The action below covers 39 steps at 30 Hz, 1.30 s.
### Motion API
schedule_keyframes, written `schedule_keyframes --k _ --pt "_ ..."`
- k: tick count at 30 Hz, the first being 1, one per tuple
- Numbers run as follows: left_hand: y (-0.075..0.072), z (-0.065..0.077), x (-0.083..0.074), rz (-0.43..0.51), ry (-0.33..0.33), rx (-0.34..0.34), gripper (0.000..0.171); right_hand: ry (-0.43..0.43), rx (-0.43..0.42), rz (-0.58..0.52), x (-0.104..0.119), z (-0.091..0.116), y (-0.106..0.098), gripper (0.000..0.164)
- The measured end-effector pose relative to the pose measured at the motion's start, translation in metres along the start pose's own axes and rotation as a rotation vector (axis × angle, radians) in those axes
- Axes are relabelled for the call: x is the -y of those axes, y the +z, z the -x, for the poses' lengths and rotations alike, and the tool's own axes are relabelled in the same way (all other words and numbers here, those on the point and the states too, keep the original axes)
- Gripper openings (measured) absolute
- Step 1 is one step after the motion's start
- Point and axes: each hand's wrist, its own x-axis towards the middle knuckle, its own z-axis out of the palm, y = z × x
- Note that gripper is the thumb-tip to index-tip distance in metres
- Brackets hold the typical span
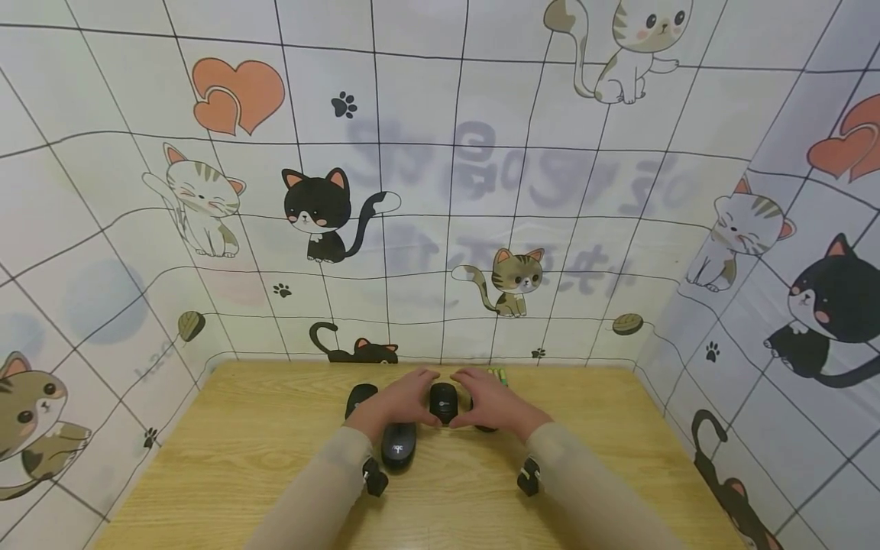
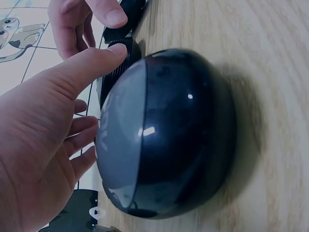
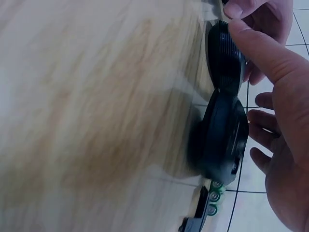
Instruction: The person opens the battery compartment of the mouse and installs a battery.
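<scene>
My left hand (image 1: 406,397) and right hand (image 1: 486,399) curve on either side of a black computer mouse (image 1: 443,402), thumbs on the near side and fingers on the far side. In the left wrist view, the left thumb lies straight with its tip at the ribbed edge of that mouse (image 2: 130,50). The right wrist view has the right thumb tip right at its top edge, the other fingers loosely bent. A second black mouse (image 3: 219,135) sits beside it, partly hidden under the right hand in the head view. A glossy dark mouse (image 2: 183,135) lies by the left wrist.
Another black mouse (image 1: 360,396) lies left of the left hand, partly covered by it. Green batteries (image 3: 215,196) and a black piece (image 3: 195,215) are beyond the right hand. The wooden table (image 1: 227,451) meets a cat-patterned wall covering (image 1: 419,328) at its back edge.
</scene>
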Motion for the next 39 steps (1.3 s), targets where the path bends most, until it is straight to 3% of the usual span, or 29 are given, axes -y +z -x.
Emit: schedule_keyframes --k 7,14,22,27,39 --pt "0.003 -0.001 0.002 0.011 0.038 -0.011 0.102 -0.012 0.024 0.078 0.000 -0.013 0.007 0.095" --pt "0.004 -0.003 0.002 0.033 0.062 -0.028 0.093 -0.014 0.056 0.019 0.003 -0.014 0.006 0.092" --pt "0.018 -0.013 0.012 -0.016 0.101 -0.055 0.078 -0.013 0.066 -0.015 -0.001 -0.016 0.009 0.083" --pt "0.014 -0.012 0.007 -0.046 0.106 -0.053 0.078 -0.013 0.061 -0.035 -0.002 -0.015 0.009 0.083" --pt "0.003 -0.002 -0.005 -0.011 0.065 -0.069 0.088 -0.043 -0.014 -0.097 -0.002 -0.006 0.002 0.091"
